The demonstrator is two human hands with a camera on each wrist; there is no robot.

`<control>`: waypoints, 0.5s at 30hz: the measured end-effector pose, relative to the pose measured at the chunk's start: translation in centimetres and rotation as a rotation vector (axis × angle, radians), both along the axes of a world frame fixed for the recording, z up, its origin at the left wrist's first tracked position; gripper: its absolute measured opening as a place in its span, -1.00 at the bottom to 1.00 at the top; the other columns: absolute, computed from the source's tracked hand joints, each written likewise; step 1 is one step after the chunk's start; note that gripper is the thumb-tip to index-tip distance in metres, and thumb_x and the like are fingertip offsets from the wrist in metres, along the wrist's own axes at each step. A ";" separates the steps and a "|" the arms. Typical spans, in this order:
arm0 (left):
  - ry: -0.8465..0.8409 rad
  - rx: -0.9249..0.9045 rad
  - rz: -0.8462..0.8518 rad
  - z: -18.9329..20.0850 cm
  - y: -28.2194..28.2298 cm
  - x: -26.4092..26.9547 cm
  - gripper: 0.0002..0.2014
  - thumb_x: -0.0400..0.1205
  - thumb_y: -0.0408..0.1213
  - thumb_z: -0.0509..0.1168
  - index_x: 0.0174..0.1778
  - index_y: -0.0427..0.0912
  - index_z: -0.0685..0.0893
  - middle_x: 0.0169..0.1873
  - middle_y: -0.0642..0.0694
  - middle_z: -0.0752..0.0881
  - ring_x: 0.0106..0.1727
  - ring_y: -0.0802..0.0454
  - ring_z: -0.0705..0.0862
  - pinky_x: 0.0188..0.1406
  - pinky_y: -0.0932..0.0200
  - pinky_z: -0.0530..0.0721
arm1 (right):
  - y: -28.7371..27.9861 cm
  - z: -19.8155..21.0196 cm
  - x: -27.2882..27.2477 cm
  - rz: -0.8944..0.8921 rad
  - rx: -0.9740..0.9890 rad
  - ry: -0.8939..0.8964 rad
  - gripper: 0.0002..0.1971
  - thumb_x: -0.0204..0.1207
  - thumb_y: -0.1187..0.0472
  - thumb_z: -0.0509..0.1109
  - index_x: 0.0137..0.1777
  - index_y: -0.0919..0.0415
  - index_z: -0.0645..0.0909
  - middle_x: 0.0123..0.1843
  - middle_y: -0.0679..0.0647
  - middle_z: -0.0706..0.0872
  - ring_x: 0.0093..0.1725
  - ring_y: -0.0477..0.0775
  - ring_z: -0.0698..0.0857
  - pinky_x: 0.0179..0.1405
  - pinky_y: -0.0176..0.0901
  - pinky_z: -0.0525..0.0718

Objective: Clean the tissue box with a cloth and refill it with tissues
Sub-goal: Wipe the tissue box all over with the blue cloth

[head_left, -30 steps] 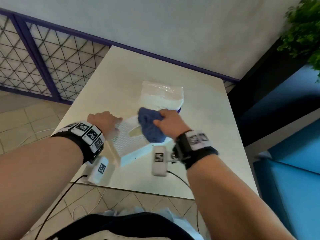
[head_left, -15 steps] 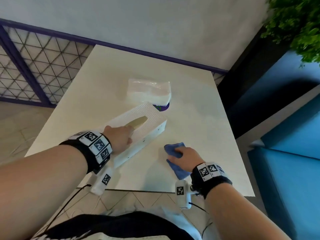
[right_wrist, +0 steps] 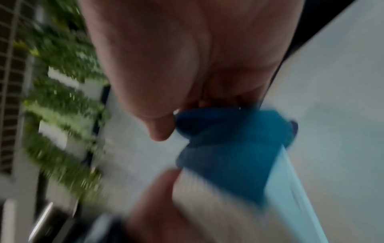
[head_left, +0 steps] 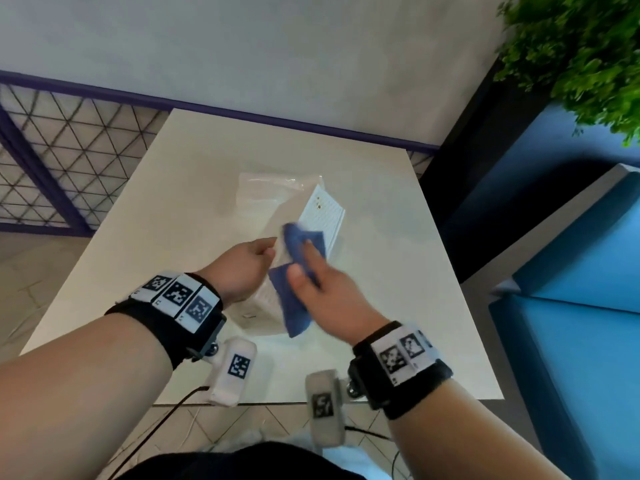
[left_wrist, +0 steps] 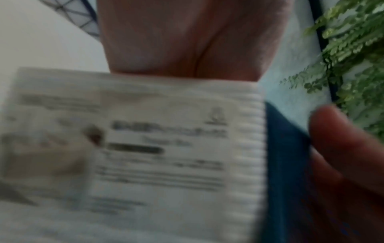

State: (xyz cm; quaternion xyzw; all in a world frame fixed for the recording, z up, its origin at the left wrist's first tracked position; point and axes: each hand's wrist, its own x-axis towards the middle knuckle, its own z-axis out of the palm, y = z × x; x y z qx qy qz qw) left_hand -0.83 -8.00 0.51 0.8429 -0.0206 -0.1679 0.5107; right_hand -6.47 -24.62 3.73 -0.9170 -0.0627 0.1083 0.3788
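Observation:
The white ribbed tissue box (head_left: 325, 216) is tipped up off the white table (head_left: 398, 271), its printed label face (left_wrist: 166, 148) turned toward me. My left hand (head_left: 249, 265) grips its near left edge; the fingers are hidden behind the box. My right hand (head_left: 311, 271) presses a blue cloth (head_left: 298, 303) against the box's right side with fingers stretched out. The wrist views are blurred; they show the cloth (left_wrist: 286, 164) (right_wrist: 228, 156) lying along the box edge. A clear-wrapped pack of tissues (head_left: 270, 195) lies on the table just behind the box.
A green plant (head_left: 581, 57) hangs at the upper right above a blue seat (head_left: 571, 306) beside the table. A purple-framed lattice fence (head_left: 69, 150) runs on the left. The wall stands behind the table's far edge.
Half a second ago the box lay flat under my left hand and my right hand held the cloth on the table. Now the box is tipped up and the cloth is pressed against it.

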 end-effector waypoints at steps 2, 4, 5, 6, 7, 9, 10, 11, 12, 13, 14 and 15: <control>0.010 0.059 -0.033 0.3 -0.6 -0.1 -0.78 0.67 -0.37 0.18 0.10 -0.28 0.71 0.09 -0.30 0.75 0.05 -0.15 0.67 0.06 0.07 0.58 | 1.2 -0.8 -0.1 0.191 -0.097 -0.037 -0.40 0.71 -0.01 0.10 0.69 0.00 -0.01 0.74 0.06 -0.04 0.72 0.05 -0.06 0.67 -0.04 0.04; 0.034 0.055 -0.062 0.2 -0.6 -0.3 -0.73 0.64 -0.26 0.22 0.16 -0.26 0.71 0.10 -0.28 0.75 0.12 -0.23 0.69 0.10 0.15 0.56 | 0.5 -1.4 1.8 0.182 -0.130 -0.121 -0.38 0.71 0.03 0.13 0.69 0.03 -0.05 0.74 0.06 -0.16 0.72 0.07 -0.17 0.69 -0.01 -0.10; 0.059 -0.033 -0.061 0.1 -0.5 -0.5 -0.64 0.58 -0.09 0.24 0.23 -0.14 0.70 0.15 -0.19 0.75 0.20 -0.21 0.68 0.28 0.05 0.55 | 0.0 -1.5 3.0 0.125 -0.112 -0.132 -0.37 0.70 0.03 0.14 0.69 0.04 -0.04 0.74 0.09 -0.13 0.72 0.12 -0.10 0.69 0.01 -0.04; 0.082 -0.111 -0.040 -0.1 -0.5 -0.6 -0.54 0.52 0.04 0.24 0.31 -0.02 0.67 0.20 -0.12 0.74 0.25 -0.15 0.67 0.40 -0.08 0.51 | -0.6 -1.4 4.3 0.033 -0.085 -0.116 -0.36 0.70 0.02 0.15 0.69 0.05 -0.04 0.74 0.12 -0.04 0.71 0.17 0.03 0.67 0.01 0.09; 0.090 -0.156 -0.032 -0.5 -0.5 -0.4 -0.51 0.52 0.07 0.21 0.36 0.03 0.63 0.23 -0.07 0.73 0.29 -0.10 0.65 0.45 -0.14 0.47 | -1.1 -1.2 5.4 -0.068 -0.059 -0.093 -0.36 0.69 0.01 0.15 0.69 0.04 -0.03 0.72 0.15 0.09 0.66 0.22 0.21 0.60 -0.03 0.24; 0.050 -0.143 -0.019 -0.5 -0.7 0.1 -0.59 0.63 -0.03 0.17 0.38 -0.01 0.62 0.24 -0.06 0.72 0.27 -0.06 0.64 0.44 -0.08 0.47 | -1.1 -0.8 6.3 -0.155 -0.032 -0.075 -0.36 0.68 0.00 0.17 0.68 0.07 0.00 0.63 0.20 0.29 0.52 0.26 0.43 0.39 -0.17 0.39; 0.023 -0.133 0.010 -0.1 -0.8 0.4 -0.61 0.65 -0.06 0.15 0.36 -0.03 0.63 0.21 -0.08 0.73 0.25 -0.07 0.65 0.41 -0.08 0.50 | -0.6 -0.6 6.0 -0.119 -0.043 -0.081 -0.35 0.68 0.02 0.17 0.68 0.10 -0.01 0.64 0.21 0.26 0.55 0.26 0.39 0.42 -0.17 0.37; -0.007 -0.129 0.050 0.1 -0.8 0.9 -0.63 0.63 -0.07 0.15 0.30 -0.05 0.66 0.17 -0.10 0.75 0.22 -0.09 0.67 0.38 -0.08 0.53 | 0.1 -0.5 5.0 -0.047 -0.058 -0.092 -0.34 0.69 0.04 0.16 0.69 0.15 -0.05 0.69 0.21 0.14 0.64 0.24 0.25 0.55 -0.11 0.28; -0.018 -0.151 0.085 0.7 -0.6 1.1 -0.68 0.64 -0.13 0.18 0.23 -0.08 0.70 0.11 -0.09 0.77 0.18 -0.09 0.69 0.35 -0.06 0.56 | 0.8 -0.6 3.6 0.051 -0.068 -0.102 -0.34 0.71 0.08 0.14 0.69 0.20 -0.09 0.73 0.21 -0.01 0.70 0.20 0.07 0.65 -0.07 0.11; -0.019 -0.207 0.097 1.0 -0.4 1.3 -0.76 0.67 -0.25 0.21 0.16 -0.10 0.72 0.03 -0.03 0.80 0.16 -0.06 0.70 0.32 0.02 0.59 | 1.4 -0.7 2.0 0.152 -0.071 -0.098 -0.34 0.71 0.12 0.13 0.69 0.23 -0.12 0.73 0.19 -0.14 0.72 0.15 -0.10 0.69 -0.07 -0.05; 0.001 -0.271 0.111 1.5 -0.2 1.2 -0.81 0.67 -0.38 0.23 0.09 -0.12 0.73 -0.07 0.07 0.82 0.12 -0.01 0.70 0.29 0.14 0.60 | 1.7 -0.9 0.7 0.230 -0.059 -0.083 -0.34 0.72 0.15 0.13 0.69 0.20 -0.15 0.73 0.15 -0.22 0.71 0.10 -0.20 0.69 -0.08 -0.14; 0.001 -0.303 0.123 1.8 -0.1 1.2 -0.81 0.67 -0.44 0.24 0.02 -0.13 0.72 -0.17 0.13 0.82 0.06 0.03 0.69 0.24 0.22 0.59 | 1.5 -1.0 0.0 0.277 -0.042 -0.074 -0.34 0.72 0.15 0.14 0.69 0.14 -0.15 0.73 0.10 -0.25 0.70 0.05 -0.25 0.69 -0.09 -0.17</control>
